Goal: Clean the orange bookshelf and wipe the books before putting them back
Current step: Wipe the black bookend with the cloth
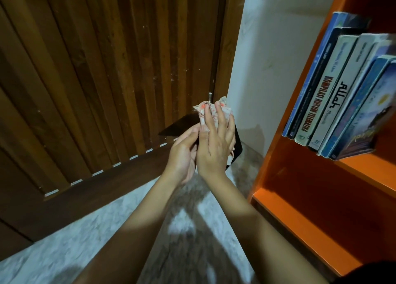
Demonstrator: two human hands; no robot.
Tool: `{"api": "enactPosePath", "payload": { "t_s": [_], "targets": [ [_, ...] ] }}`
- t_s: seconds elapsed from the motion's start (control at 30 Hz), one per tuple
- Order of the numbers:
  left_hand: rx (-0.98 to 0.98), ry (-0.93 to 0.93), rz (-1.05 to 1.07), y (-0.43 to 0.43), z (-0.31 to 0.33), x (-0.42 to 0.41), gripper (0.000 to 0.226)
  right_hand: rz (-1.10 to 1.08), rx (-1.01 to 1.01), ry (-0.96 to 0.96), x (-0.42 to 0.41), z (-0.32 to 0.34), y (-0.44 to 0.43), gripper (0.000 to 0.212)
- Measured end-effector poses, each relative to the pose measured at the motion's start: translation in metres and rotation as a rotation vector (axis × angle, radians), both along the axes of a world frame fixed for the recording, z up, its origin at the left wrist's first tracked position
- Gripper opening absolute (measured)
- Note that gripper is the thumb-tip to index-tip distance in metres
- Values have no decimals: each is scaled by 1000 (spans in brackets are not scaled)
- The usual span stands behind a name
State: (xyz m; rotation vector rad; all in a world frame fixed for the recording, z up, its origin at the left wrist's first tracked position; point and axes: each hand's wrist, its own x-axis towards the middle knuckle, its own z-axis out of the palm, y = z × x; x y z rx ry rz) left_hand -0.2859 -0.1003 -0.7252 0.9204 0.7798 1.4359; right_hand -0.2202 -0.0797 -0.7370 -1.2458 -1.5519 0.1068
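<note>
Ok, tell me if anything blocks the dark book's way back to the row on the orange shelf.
Nothing visible does. The dark book and cloth are in both hands, left of the orange shelf; only open air lies between.

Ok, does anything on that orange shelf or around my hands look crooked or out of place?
The books on the orange bookshelf lean together instead of standing upright, and the outermost ones overhang the shelf's front edge. The dark book in the hands looks fine.

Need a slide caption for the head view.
Right hand wipes a dark book with a cloth beside the orange bookshelf.
</note>
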Motion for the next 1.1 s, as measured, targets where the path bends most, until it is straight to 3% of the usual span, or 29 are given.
{"api": "enactPosePath", "payload": {
  "t_s": [0.7,1.1],
  "targets": [
    [109,77,-57,-9,9,-10,36,-106,48,-8,33,11,26,46],
    [46,66,22,-3,1,-21,36,-28,-118,396,67,-27,19,36]
  ]
}}
